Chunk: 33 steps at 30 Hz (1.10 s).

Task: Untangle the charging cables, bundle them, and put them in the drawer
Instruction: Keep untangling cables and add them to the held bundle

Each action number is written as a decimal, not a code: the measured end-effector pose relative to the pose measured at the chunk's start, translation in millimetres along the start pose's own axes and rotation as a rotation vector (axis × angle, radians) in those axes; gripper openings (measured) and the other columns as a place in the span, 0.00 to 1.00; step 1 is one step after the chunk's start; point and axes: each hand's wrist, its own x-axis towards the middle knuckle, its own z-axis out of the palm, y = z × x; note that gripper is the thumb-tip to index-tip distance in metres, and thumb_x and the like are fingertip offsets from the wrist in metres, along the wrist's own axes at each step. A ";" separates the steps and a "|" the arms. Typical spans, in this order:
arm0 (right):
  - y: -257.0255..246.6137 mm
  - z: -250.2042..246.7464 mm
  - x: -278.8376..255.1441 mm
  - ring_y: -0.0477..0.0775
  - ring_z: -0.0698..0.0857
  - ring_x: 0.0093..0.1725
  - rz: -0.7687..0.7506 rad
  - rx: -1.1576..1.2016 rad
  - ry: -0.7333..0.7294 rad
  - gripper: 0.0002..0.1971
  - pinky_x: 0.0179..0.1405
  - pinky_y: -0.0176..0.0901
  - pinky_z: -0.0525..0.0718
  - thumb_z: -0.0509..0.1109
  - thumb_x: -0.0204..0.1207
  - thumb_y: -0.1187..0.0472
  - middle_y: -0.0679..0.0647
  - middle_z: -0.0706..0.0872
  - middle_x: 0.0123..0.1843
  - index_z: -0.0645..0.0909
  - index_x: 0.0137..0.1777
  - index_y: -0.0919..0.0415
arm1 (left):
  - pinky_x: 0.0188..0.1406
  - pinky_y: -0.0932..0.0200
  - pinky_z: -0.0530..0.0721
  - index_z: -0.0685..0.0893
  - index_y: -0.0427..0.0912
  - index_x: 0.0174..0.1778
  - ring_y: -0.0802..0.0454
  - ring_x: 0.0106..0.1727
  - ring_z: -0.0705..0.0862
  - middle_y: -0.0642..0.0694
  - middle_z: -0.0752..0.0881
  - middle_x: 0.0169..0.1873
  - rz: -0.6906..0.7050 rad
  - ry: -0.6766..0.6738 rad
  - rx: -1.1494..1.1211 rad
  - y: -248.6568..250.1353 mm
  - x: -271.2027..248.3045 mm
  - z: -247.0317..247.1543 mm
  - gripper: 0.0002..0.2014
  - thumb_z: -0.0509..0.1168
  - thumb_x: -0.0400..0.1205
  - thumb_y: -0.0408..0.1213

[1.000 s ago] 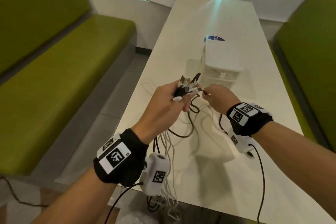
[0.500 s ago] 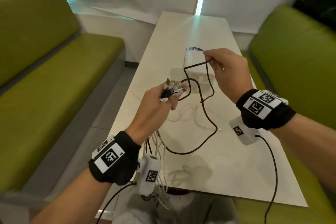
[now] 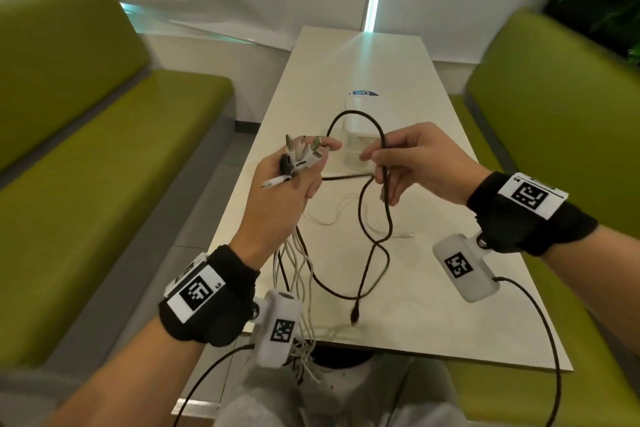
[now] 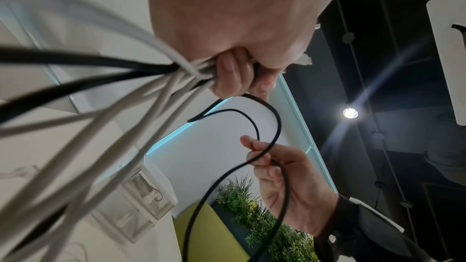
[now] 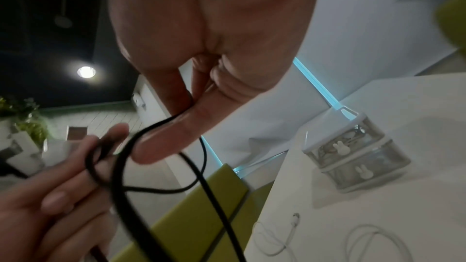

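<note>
Head view, left hand clamps plug bundle, right hand pinches looped black cable

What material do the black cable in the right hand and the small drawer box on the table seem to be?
Black cable: matte, possibly braided or rubber sheath; no shine. Drawer box: plastic, white frame, see-through fronts showing contents.
</note>
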 end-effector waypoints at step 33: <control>-0.7 24.9 -57.3 0.62 0.90 0.33 0.180 0.275 -0.304 0.15 0.31 0.45 0.89 0.68 0.77 0.60 0.63 0.86 0.40 0.83 0.58 0.69 | 0.57 0.48 0.82 0.82 0.54 0.29 0.54 0.54 0.87 0.53 0.91 0.49 0.014 -0.250 0.451 9.2 -18.0 3.1 0.16 0.66 0.83 0.34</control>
